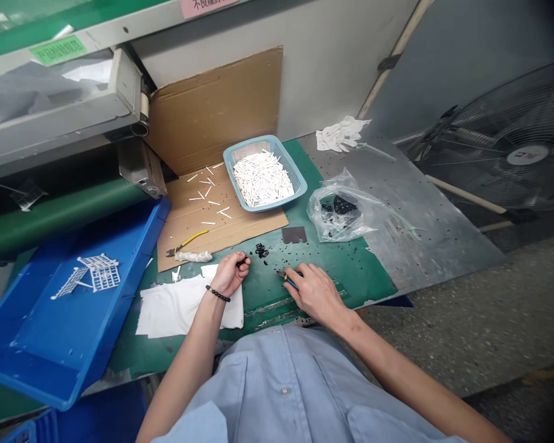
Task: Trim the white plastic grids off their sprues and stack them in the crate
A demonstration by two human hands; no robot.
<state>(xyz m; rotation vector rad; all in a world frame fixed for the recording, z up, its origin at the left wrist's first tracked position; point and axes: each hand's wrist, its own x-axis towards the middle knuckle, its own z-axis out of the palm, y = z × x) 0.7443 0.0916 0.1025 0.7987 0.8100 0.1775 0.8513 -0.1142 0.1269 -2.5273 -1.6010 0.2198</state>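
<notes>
1. Head view: the left hand [231,274] pinches something small and black [241,263], count unclear.
2. The right hand [316,292] holds one pair of blue-handled pliers [287,279].
3. One black heap [261,250] lies on the counter [268,283] near the left hand.
4. Beyond: one basket [292,165], one clear bag [351,229].

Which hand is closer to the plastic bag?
Right. The right hand is on the near side of the plastic bag; the left hand is farther off, to its left.
</notes>
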